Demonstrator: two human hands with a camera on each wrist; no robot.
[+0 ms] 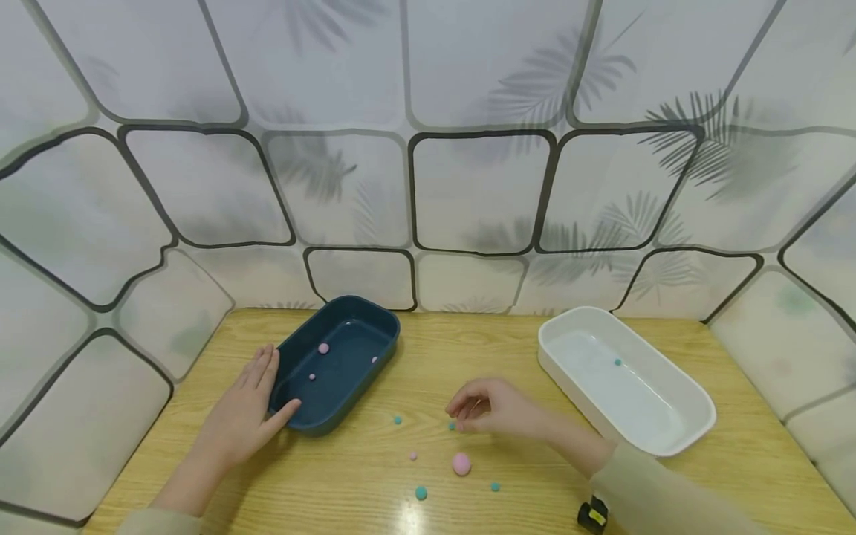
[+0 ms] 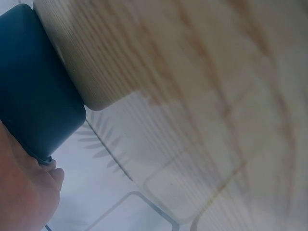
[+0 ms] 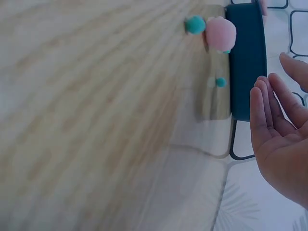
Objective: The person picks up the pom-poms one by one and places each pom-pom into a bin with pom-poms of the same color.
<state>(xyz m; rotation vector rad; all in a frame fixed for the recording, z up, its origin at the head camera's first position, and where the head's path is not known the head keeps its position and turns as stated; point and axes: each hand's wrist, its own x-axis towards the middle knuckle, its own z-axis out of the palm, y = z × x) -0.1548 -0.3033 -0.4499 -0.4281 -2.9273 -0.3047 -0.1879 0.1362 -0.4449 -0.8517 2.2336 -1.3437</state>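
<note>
My left hand (image 1: 239, 416) rests against the left side of a dark blue tray (image 1: 321, 425), its fingers straight along the rim and its thumb at the near end. Three pink pom-poms, one of them a larger one (image 1: 324, 348), lie inside that tray. Over the middle of the table is my right hand (image 1: 501, 407), fingers loosely bent and thumb apart in the right wrist view, nothing between them. Just below its fingertips sits a small teal pom-pom (image 1: 451, 426). Nearer me lie a big pink pom-pom (image 1: 461, 464) and a teal pom-pom (image 1: 420, 493).
A white tray (image 1: 558, 371) stands at the right, with one small teal pom-pom (image 1: 618, 362) in it. More small pom-poms, teal (image 1: 495, 487) and pink (image 1: 412, 455), are scattered on the wooden table (image 1: 321, 490). A black object (image 1: 592, 514) shows beside the right sleeve. Patterned walls enclose the table.
</note>
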